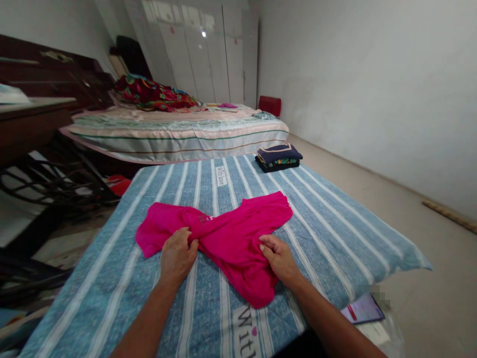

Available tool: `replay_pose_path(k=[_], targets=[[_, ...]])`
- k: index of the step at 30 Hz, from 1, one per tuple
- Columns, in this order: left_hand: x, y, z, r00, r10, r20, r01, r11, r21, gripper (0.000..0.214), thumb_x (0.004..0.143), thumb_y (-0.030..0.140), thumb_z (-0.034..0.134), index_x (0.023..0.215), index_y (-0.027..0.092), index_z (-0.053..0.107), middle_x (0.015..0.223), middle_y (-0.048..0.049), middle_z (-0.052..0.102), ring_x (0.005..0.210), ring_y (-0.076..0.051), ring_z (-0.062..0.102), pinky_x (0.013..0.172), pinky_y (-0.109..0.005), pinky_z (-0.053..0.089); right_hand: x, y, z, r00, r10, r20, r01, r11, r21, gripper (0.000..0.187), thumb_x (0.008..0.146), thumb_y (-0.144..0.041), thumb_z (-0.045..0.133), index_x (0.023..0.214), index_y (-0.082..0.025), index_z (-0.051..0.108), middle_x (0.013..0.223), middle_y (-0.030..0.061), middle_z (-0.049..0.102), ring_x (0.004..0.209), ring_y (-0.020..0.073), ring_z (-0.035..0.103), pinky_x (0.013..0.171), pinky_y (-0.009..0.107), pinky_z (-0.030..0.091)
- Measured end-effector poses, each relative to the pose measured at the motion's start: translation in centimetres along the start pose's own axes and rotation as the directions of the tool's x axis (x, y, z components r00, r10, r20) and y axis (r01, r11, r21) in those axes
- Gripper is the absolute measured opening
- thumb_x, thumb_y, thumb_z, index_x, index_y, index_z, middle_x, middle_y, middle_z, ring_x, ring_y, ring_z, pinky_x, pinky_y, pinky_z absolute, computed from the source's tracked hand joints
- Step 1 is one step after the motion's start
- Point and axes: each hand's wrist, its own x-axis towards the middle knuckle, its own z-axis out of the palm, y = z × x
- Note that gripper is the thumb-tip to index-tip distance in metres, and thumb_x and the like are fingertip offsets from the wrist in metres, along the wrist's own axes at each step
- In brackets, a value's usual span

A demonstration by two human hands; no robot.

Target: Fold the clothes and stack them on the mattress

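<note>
A bright pink garment, perhaps a T-shirt, lies bunched and partly twisted on the blue-and-white striped bed cover. Small printing shows near its middle. At the garment's lower left edge, my left hand pinches the fabric between thumb and fingers. My right hand grips the cloth on the right side, with its fingers curled. Between the two hands the fabric is gathered into folds. One part of the garment spreads left, another reaches up to the right, and a rounded end hangs down toward me.
Folded dark clothes sit stacked at the cover's far right corner. Behind is a second bed with a red floral blanket. A sewing-machine stand is at left. A phone lies by the lower right edge.
</note>
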Motion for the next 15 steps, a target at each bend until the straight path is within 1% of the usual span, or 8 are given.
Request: replay_pose_path(k=[3,7,11,15], targets=[[-0.17,-0.09,0.13,1.0,-0.003,-0.012,0.003,1.0,-0.002,0.026,0.08,0.029,0.041,0.095,0.013,0.055,0.107,-0.0184,0.063,0.104,-0.028,0.058,0.094,-0.041,0.044,-0.13,-0.4,0.16,1.0,-0.007,-0.016,0.006,1.0,-0.018,0.017,0.075,-0.033,0.059,0.085,-0.02,0.061,0.063,-0.0039,0.054,0.057,0.0116,0.048,0.057,0.024,0.038],[-0.34,-0.13,0.13,1.0,-0.016,-0.011,0.016,1.0,0.001,0.027,0.08,0.029,0.042,0.097,0.012,0.055,0.108,-0.0183,0.063,0.106,-0.028,0.058,0.094,-0.04,0.044,-0.27,-0.71,0.28,1.0,0.016,-0.021,-0.016,1.0,0.004,0.02,0.073,-0.035,0.061,0.086,-0.02,0.061,0.063,-0.0037,0.055,0.057,0.0122,0.049,0.057,0.024,0.039],[-0.56,-0.16,0.12,1.0,-0.028,-0.013,0.028,1.0,-0.006,0.028,0.08,0.029,0.043,0.097,0.012,0.056,0.109,-0.0184,0.063,0.106,-0.029,0.058,0.094,-0.041,0.044,-0.35,-0.54,0.29,0.999,0.018,-0.03,-0.019,1.0,-0.006,0.02,0.073,-0.035,0.062,0.086,-0.019,0.062,0.064,-0.0032,0.056,0.058,0.0126,0.049,0.058,0.024,0.039],[-0.69,-0.2,0.13,1.0,-0.026,-0.016,0.026,1.0,-0.016,0.029,0.079,0.028,0.043,0.098,0.011,0.056,0.108,-0.0188,0.063,0.105,-0.029,0.058,0.094,-0.041,0.044,-0.36,-0.2,0.24,0.999,0.032,-0.007,-0.031,0.999,0.015,0.02,0.075,-0.035,0.061,0.087,-0.019,0.062,0.066,-0.0023,0.057,0.061,0.0132,0.051,0.059,0.025,0.04]])
